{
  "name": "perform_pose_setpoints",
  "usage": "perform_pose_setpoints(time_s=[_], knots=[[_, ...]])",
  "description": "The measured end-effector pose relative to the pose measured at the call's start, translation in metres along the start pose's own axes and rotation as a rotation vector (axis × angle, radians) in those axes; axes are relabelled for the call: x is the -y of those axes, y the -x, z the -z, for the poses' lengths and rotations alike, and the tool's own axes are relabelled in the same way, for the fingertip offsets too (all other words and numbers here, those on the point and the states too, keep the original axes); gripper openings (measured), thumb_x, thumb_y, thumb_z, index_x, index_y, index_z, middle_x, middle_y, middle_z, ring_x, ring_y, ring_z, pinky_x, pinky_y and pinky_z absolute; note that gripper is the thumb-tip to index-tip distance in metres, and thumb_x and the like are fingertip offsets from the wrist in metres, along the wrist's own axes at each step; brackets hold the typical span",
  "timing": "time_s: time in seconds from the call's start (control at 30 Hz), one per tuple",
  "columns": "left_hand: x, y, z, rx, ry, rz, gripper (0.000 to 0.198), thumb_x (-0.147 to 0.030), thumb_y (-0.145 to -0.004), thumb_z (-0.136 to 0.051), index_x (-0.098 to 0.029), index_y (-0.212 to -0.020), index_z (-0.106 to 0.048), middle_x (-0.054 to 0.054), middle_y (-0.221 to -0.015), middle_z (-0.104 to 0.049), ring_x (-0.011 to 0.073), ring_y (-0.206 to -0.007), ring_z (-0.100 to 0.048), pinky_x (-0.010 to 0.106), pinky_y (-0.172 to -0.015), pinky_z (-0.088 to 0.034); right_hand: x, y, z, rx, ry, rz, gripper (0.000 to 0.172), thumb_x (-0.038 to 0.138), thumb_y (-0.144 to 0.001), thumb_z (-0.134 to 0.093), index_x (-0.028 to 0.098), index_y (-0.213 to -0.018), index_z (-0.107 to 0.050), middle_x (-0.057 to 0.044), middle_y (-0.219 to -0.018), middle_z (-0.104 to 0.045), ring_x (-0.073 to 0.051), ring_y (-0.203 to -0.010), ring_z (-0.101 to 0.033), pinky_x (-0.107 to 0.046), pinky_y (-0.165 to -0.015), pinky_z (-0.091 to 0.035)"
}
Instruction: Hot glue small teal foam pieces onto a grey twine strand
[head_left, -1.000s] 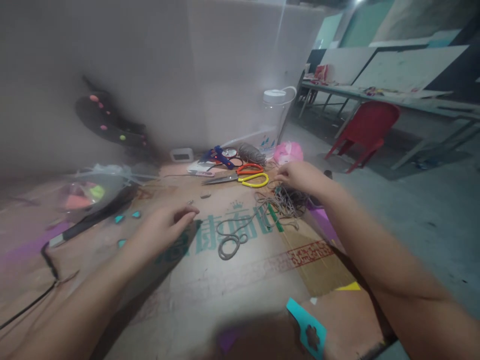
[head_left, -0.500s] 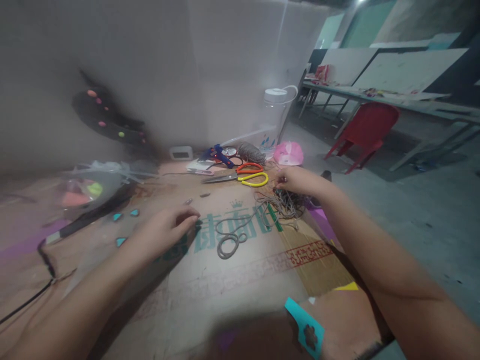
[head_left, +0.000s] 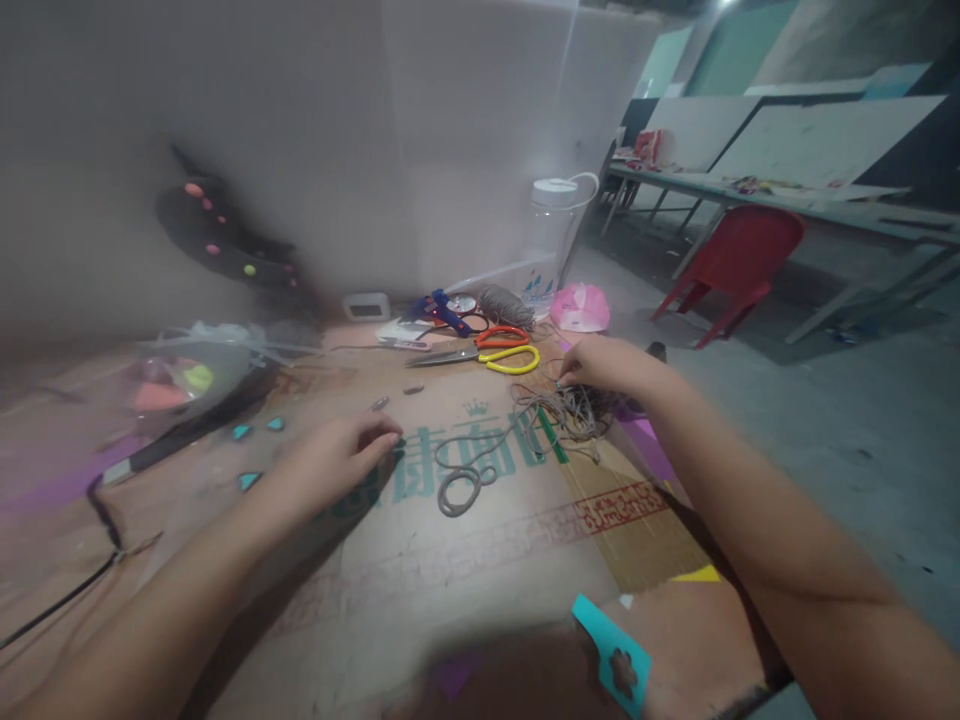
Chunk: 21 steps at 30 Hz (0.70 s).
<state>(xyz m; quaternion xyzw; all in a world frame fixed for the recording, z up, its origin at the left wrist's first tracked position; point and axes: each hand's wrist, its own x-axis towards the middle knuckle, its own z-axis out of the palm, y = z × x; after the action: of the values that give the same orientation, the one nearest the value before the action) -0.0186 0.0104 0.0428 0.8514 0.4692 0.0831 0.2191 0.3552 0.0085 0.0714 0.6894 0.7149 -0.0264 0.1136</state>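
Note:
My right hand (head_left: 607,365) is over a loose tangle of thin grey cord (head_left: 574,412) at the right side of the cardboard. Its fingers point down and pinch together on strands of the cord; the fingertips are partly hidden. From the tangle, one length of cord runs left and ends in small loops lying flat. My left hand (head_left: 349,445) rests on the printed cardboard sheet (head_left: 480,560), fingers loosely curled, thumb a little apart, nothing visible in it. Just beyond its fingers lies a small silvery piece (head_left: 380,403).
Scissors (head_left: 510,360) with red and yellow handles lie behind the cord. Farther back are a blue glue gun (head_left: 446,312), a ball of grey cord (head_left: 504,303), a clear bottle (head_left: 551,240) and a pink item (head_left: 580,307). A cut turquoise strip (head_left: 619,655) lies near the front.
My right hand's fingers have come down slightly onto the cord tangle. My left hand and the looped cord stay in place; the whole view has shifted a little.

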Motion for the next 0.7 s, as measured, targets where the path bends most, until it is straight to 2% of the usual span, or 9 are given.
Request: perform_pose_setpoints(time_s=[0.17,0.33,0.4,0.57,0.63,0.7], knots=[[-0.002,0.001,0.0,-0.03,0.001,-0.006,0.036,-0.045,-0.09,-0.045,-0.022,-0.095,-0.073,0.006,-0.093,-0.077,0.0256,-0.084,-0.069,0.032,-0.074,-0.048,0.001,0.001,0.003,0.04,-0.038,0.052,0.02,0.024,-0.078,-0.068,0.022,-0.095,-0.079,-0.006,-0.088,-0.078,-0.02,-0.077,-0.068,-0.025,-0.063,-0.042],[0.0,0.001,0.001,-0.024,0.002,-0.01,0.034,-0.045,-0.09,-0.047,-0.024,-0.095,-0.073,0.005,-0.095,-0.077,0.0258,-0.086,-0.069,0.031,-0.074,-0.048,0.005,0.003,0.009,-0.059,-0.095,0.049,0.025,0.031,-0.089,-0.057,0.021,-0.098,-0.079,-0.007,-0.09,-0.077,-0.019,-0.075,-0.066,-0.026,-0.062,-0.04],[0.0,0.001,0.001,-0.022,0.007,-0.006,0.034,-0.045,-0.09,-0.046,-0.024,-0.095,-0.073,0.005,-0.097,-0.077,0.0259,-0.088,-0.069,0.032,-0.075,-0.048,0.009,0.008,0.015,-0.162,-0.119,0.054,0.025,0.032,-0.09,-0.056,0.023,-0.096,-0.079,-0.006,-0.087,-0.076,-0.019,-0.072,-0.064,-0.027,-0.06,-0.037],[-0.003,0.002,-0.002,-0.067,0.035,0.021,0.037,-0.046,-0.09,-0.046,-0.022,-0.104,-0.071,0.007,-0.101,-0.076,0.0262,-0.089,-0.068,0.035,-0.077,-0.048,0.031,0.035,0.037,-0.559,-0.155,0.095,0.016,0.025,-0.088,-0.061,0.019,-0.088,-0.076,-0.008,-0.086,-0.073,-0.021,-0.079,-0.061,-0.029,-0.064,-0.036],[-0.007,0.003,-0.004,-0.12,0.074,0.028,0.04,-0.046,-0.09,-0.046,-0.02,-0.108,-0.07,0.008,-0.103,-0.075,0.0258,-0.087,-0.068,0.036,-0.077,-0.049,0.044,0.046,0.046,-0.644,-0.301,0.111,0.014,0.026,-0.087,-0.063,0.018,-0.087,-0.074,-0.007,-0.084,-0.071,-0.019,-0.077,-0.059,-0.028,-0.065,-0.036],[-0.014,0.004,-0.005,-0.188,0.126,0.006,0.039,-0.044,-0.09,-0.047,-0.018,-0.109,-0.07,0.009,-0.105,-0.074,0.0245,-0.087,-0.067,0.035,-0.076,-0.049,0.057,0.053,0.05,-0.663,-0.486,0.167,0.014,0.028,-0.088,-0.062,0.017,-0.085,-0.071,-0.005,-0.081,-0.069,-0.017,-0.073,-0.058,-0.027,-0.064,-0.037]])
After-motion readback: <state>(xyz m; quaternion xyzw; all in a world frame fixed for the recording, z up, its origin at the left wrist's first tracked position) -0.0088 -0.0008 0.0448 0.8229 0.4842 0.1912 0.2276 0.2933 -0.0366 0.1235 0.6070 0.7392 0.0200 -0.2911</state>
